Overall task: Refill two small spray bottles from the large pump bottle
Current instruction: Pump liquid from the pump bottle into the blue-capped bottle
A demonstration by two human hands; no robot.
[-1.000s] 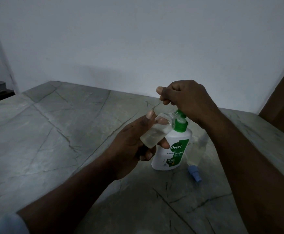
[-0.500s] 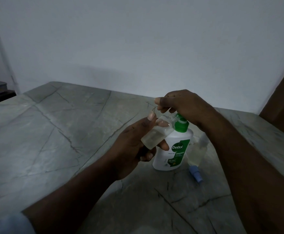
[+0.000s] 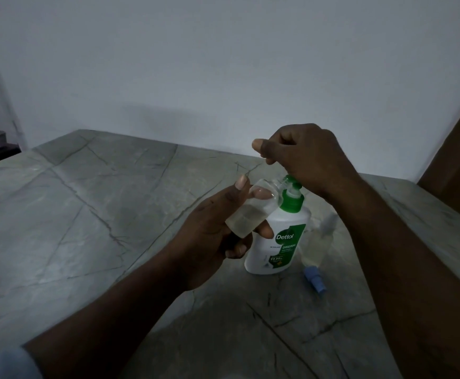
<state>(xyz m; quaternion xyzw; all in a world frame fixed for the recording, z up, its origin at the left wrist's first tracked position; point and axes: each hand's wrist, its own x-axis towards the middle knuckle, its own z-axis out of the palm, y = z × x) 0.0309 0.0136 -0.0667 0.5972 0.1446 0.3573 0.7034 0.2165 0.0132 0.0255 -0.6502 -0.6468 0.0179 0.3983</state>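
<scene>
Two small clear bottles show in the head view. One spray bottle (image 3: 250, 214) is gripped in the left hand (image 3: 209, 233), fingers and thumb wrapped round its body. It is uncapped, tilted with its open neck up and to the right at the green pump, and partly filled with pale liquid. The pump bottle (image 3: 276, 242) is white with a green collar and a green Dettol label, and stands upright on the grey veined tabletop (image 3: 86, 214). The right hand (image 3: 305, 157) is held over the pump head, fingers curled in; whether they hold anything cannot be told. A second bottle (image 3: 318, 242), clear with pale liquid, stands just right of the pump bottle. A blue cap (image 3: 315, 279) lies on its side near its base.
</scene>
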